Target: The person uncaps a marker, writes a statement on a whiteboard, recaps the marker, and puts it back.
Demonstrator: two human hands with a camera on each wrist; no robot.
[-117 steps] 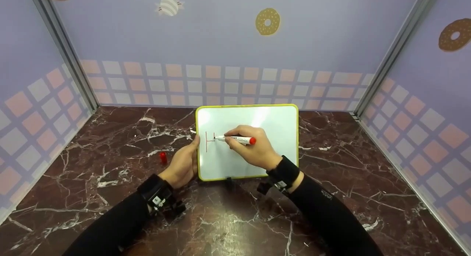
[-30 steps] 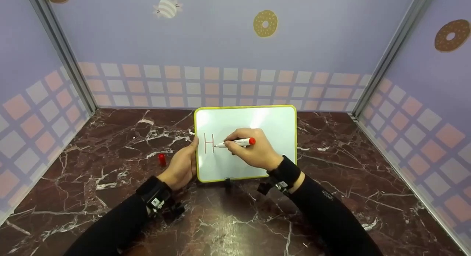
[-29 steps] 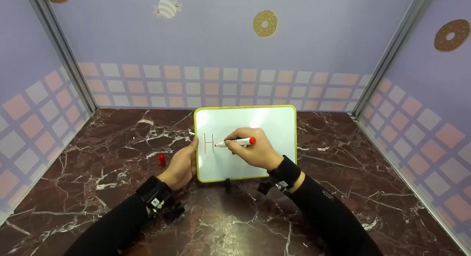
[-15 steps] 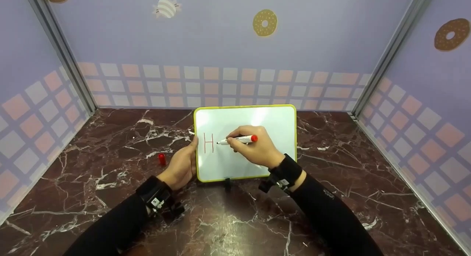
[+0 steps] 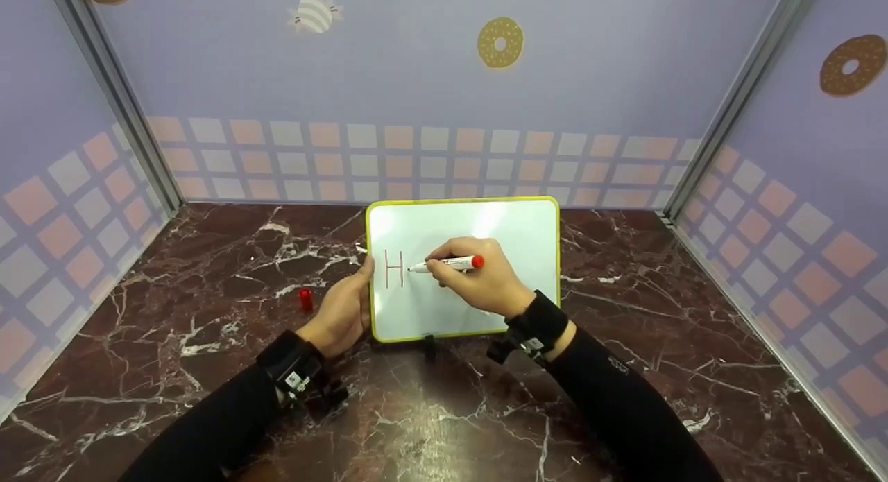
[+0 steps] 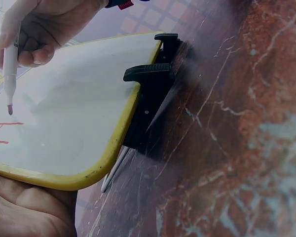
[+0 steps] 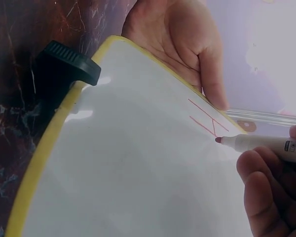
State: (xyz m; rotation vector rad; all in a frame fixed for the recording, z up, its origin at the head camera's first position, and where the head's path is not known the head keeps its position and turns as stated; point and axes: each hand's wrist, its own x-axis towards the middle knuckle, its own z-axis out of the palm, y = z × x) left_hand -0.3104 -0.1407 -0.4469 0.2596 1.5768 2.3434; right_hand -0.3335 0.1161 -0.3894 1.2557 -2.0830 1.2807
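Observation:
A small whiteboard [image 5: 444, 308] with a yellow frame leans upright in a black stand [image 6: 150, 106]. A red letter H [image 5: 394, 268] is drawn near its left side. The left hand [image 5: 341, 314] grips the board's left edge, thumb along the frame and fingers mostly hidden behind it. Pinched in the right hand [image 5: 482, 275] is a white marker [image 5: 454, 263] with a red end, uncapped. Its reddish tip [image 7: 219, 140] is just right of the H; whether it touches the board I cannot tell. The red cap [image 5: 306, 299] stands on the table left of the left hand.
The dark red marbled table [image 5: 208, 399] has white veins. Purple panels [image 5: 416, 73] with pink and white squares close off the back and both sides, joined by grey metal posts [image 5: 118, 93]. Each wrist wears a black strap with a camera [image 5: 295, 378].
The H has gained its full right upright stroke. The marker tip first went down along that stroke, then rose slightly and shifted right of it. The left hand and the cap have stayed put.

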